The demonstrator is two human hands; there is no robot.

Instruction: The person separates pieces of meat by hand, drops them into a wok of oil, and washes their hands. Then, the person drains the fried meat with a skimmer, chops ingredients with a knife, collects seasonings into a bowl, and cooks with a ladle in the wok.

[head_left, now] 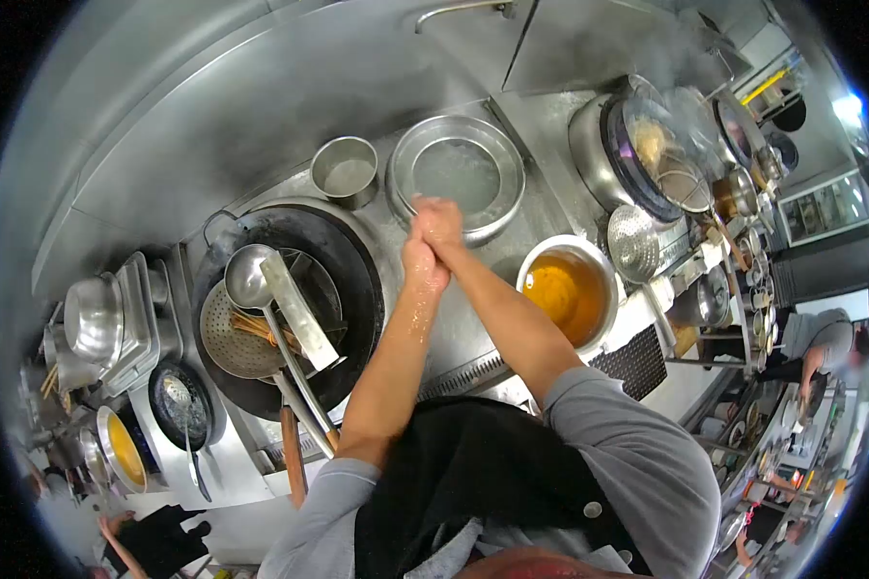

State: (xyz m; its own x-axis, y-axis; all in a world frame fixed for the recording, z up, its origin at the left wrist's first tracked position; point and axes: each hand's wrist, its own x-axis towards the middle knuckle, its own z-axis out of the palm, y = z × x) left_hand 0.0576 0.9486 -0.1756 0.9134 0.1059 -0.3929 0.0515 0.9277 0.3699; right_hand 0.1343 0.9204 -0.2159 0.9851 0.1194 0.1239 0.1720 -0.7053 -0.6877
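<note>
My left hand [424,264] and my right hand [438,222] are pressed together at the near left rim of a round metal basin [504,145] with cloudy water. Both look wet, with drops on the forearm. The fingers overlap and blur, so I cannot make out whether anything is between them. Left of them, a black wok [362,289] holds a ladle [249,275], a perforated strainer [224,338] and a flat metal piece [297,309]. A metal pot [346,172] stands behind the wok.
A bowl of orange liquid [562,292] stands at the right, beside a perforated skimmer [633,243]. Steam rises from a wok with food [650,145] at the back right. Stacked metal pans [135,318] are at the left. Other people [154,542] stand at lower left and far right.
</note>
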